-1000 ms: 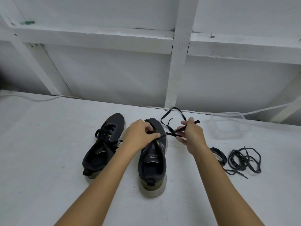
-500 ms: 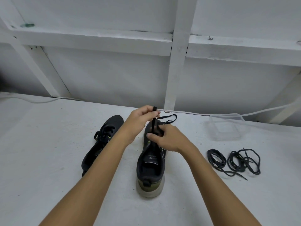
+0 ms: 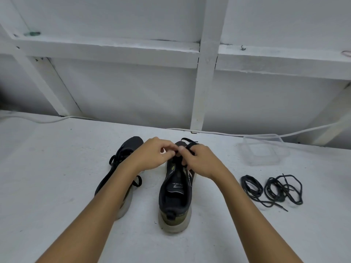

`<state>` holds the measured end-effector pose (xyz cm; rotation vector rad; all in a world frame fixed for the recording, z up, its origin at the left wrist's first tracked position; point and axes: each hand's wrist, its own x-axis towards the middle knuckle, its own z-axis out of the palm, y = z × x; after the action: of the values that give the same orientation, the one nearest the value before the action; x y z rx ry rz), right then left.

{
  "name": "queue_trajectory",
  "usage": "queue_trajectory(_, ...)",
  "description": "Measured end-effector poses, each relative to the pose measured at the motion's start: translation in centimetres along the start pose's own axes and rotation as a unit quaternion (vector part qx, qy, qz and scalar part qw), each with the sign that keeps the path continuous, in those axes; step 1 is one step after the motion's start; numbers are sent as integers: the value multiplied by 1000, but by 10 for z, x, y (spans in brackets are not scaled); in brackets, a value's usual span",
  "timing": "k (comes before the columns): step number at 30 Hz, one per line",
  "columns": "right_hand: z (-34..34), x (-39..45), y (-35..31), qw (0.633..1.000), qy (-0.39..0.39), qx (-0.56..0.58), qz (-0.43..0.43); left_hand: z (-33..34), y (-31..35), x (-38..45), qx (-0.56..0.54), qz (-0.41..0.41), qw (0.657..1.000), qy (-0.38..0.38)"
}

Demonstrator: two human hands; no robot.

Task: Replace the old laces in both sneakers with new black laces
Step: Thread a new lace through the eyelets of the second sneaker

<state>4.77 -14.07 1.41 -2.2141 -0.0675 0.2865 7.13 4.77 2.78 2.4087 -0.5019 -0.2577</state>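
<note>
Sneaker (image 3: pixel 175 188) lace (image 3: pixel 187 144) pinched by both hands' fingers (image 3: pixel 171 151), bare table (image 3: pixel 57 186) around.

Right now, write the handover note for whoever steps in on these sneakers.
Left hand: fingers curled, pinching the black lace over the right sneaker.
Right hand: also gripping that lace at the upper eyelets.
Both hands meet over the front of the right sneaker; its lace is only partly threaded, with a loose end trailing past the toe.
Left sneaker lies beside it with a black lace in it; whether it is finished I cannot tell.
Two loose lace bundles lie on the table to the right, near a clear plastic container.
Left: finish lacing the right sneaker, check the left.
</note>
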Motion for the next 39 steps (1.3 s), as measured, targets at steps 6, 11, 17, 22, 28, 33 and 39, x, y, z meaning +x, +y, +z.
queue_trajectory(6,-13,-1,36,972,177,100,120,-15,-12,-25,-82,-88,992,-22)
queue_trajectory(11,-22,-11,83,934,129,-189,274,-37,-31,-45,-193,-92,972,95)
queue_trajectory(17,5,-17,62,975,177,-122,61,-49,-31,-55,-214,-58,962,162)
queue_trajectory(22,26,-17,25,986,100,-5,-132,-48,-20,-56,-180,-18,976,124)
queue_trajectory(28,27,-2,-5,971,126,-45,-198,-40,-10,-51,-105,4,992,72)
queue_trajectory(33,2,17,21,970,238,-29,40,-42,-21,-60,-68,-54,996,32)
queue_trajectory(39,-3,1,22,979,93,-169,-61,-36,-10,-61,-58,-45,997,39)
